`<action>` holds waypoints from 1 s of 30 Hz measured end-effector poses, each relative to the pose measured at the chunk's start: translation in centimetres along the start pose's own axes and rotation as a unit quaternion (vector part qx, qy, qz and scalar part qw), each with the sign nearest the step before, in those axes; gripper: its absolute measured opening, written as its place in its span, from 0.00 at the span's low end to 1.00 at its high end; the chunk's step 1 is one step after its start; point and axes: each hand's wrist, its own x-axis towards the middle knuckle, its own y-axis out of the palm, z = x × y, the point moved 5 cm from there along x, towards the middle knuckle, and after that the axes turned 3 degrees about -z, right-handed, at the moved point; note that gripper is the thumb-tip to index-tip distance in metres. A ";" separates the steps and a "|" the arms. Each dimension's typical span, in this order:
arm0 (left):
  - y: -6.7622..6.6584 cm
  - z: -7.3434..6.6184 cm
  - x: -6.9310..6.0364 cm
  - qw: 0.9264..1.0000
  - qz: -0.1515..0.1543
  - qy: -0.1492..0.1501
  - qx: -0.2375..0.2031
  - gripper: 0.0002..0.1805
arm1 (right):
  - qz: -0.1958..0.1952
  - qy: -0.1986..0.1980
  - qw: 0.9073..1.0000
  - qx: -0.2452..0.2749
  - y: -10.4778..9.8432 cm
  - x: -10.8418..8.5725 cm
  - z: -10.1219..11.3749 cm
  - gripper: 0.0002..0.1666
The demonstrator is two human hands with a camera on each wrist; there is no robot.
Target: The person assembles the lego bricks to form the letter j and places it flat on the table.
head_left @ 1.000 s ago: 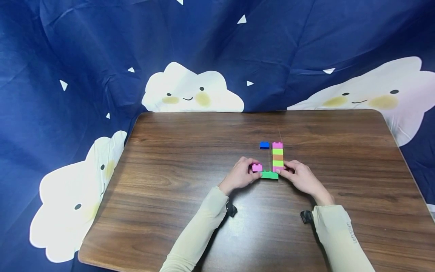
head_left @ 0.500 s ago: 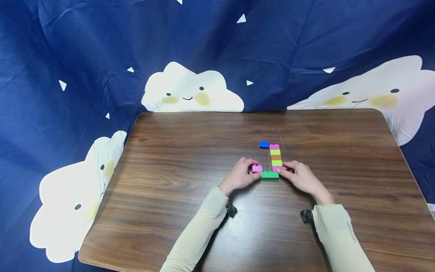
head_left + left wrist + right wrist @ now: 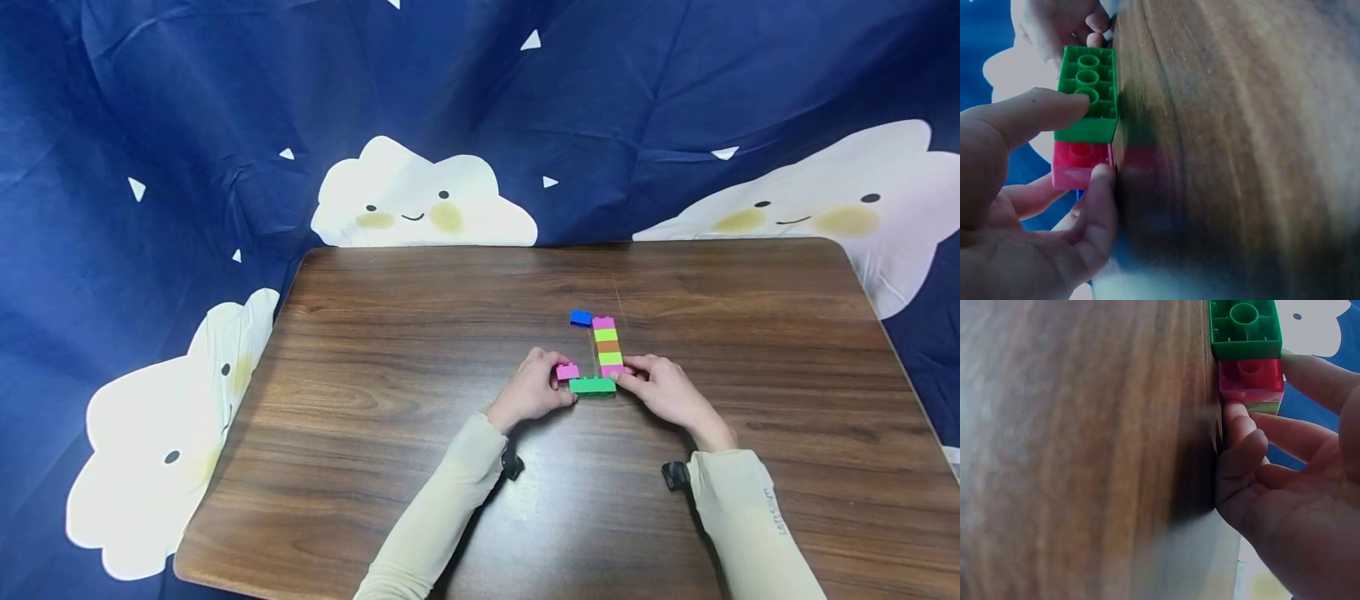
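Note:
A long green toy brick (image 3: 592,386) lies on its side on the table, hollow underside facing me. A small pink brick (image 3: 567,372) sits beyond its left end, with my left hand (image 3: 534,385) holding it there. In the left wrist view, my left thumb (image 3: 1054,109) lies against the green brick's underside, and fingertips touch the pink one. At the green brick's right end, a column of pink, lime and orange bricks (image 3: 607,347) extends away from me. My right hand (image 3: 662,392) pinches the column's near pink brick (image 3: 1252,378). A blue brick (image 3: 581,318) lies by its far end.
The brown wooden table (image 3: 390,450) surrounds the bricks. A blue curtain (image 3: 585,108) with printed white clouds hangs behind the table and down its left side.
The column's far end has swung left, and now the blue brick sits slightly farther left, tilted. My left thumb has slid left and down on the green brick. The right hand has barely moved.

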 end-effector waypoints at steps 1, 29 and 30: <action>0.0 0.0 0.0 1.000 -0.002 0.005 0.009 0.27 | 0.001 0.001 1.000 -0.001 0.0 0.0 0.0 0.33; 0.1 1.2 0.5 0.999 0.040 0.023 -0.013 0.28 | 0.022 0.017 1.000 -0.003 -0.7 1.0 0.2 0.34; 0.2 1.3 0.5 0.999 0.043 0.020 -0.019 0.28 | 0.023 0.018 1.000 -0.004 -0.8 1.1 0.2 0.34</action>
